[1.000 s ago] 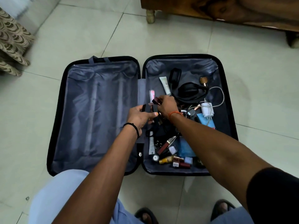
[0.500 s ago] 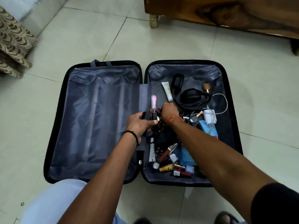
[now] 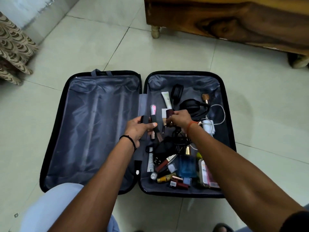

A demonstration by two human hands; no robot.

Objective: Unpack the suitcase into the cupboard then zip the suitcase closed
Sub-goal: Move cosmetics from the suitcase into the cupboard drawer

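Note:
A black suitcase (image 3: 55,131) lies open on the tiled floor, grey lining showing. Its left half is bare. Its right half holds black headphones (image 3: 192,106), a white charger with cable (image 3: 208,126), a blue perfume bottle (image 3: 186,166) and several small cosmetics (image 3: 168,177). My left hand (image 3: 138,129) grips a few dark slim cosmetic tubes (image 3: 153,122) over the hinge. My right hand (image 3: 180,118) pinches a small dark red bottle (image 3: 169,113) just beside them, above the pile.
A wooden cupboard on short legs (image 3: 234,19) stands beyond the suitcase at the top right. A patterned fabric seat (image 3: 13,49) sits at the far left. My knees and sandals show at the bottom edge.
My right hand has lifted a dark red bottle from the pile and drawn slightly right of the left hand. The camera has tilted, so the suitcase sits lower in view.

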